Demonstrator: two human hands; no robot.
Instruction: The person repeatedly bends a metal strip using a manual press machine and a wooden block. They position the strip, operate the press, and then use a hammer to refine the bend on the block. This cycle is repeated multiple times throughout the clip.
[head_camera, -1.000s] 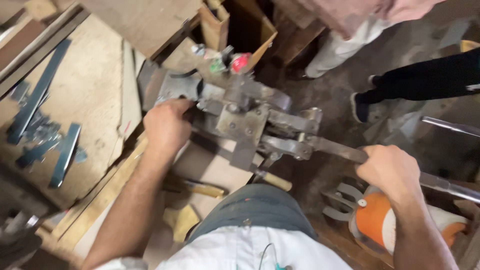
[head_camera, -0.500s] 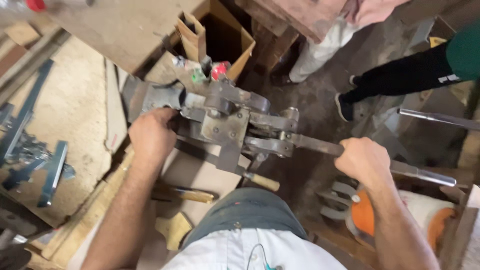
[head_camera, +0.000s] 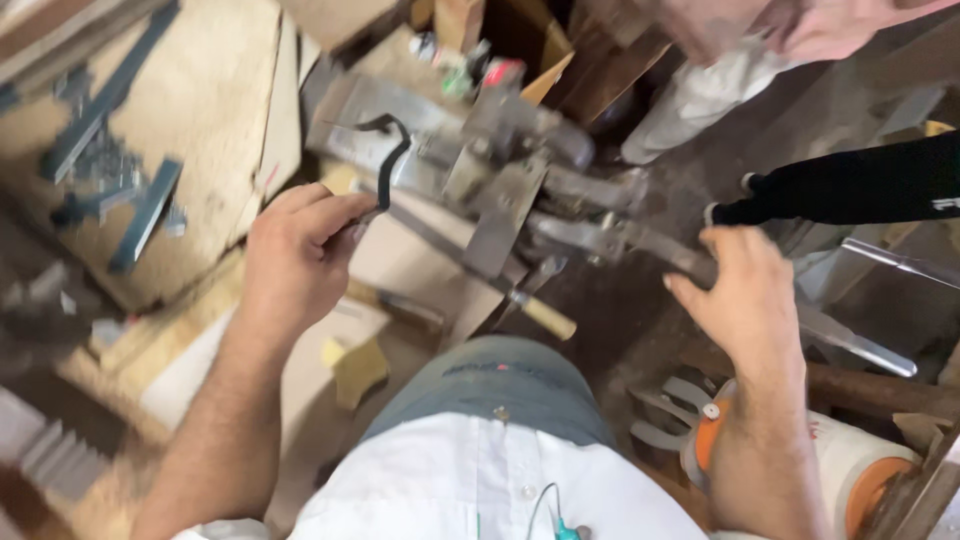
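A grey metal bending machine (head_camera: 500, 170) stands on a bench in front of me, with a long steel lever (head_camera: 850, 340) running out to the right. My left hand (head_camera: 295, 255) grips a dark metal strip (head_camera: 390, 160) bent into a hook shape, held just left of the machine. My right hand (head_camera: 745, 295) rests with fingers spread over the lever near its joint, not closed around it.
Blue-grey metal strips (head_camera: 140, 210) lie on a board at the left. A cardboard box (head_camera: 520, 40) sits behind the machine. A wooden-handled tool (head_camera: 545, 315) lies below it. An orange and white tool (head_camera: 800, 450) sits low right. Another person's legs (head_camera: 850, 185) stand at the upper right.
My left hand has drawn the bent dark strip out of the machine. My right hand has loosened from the lever and opened. The view has shifted closer.
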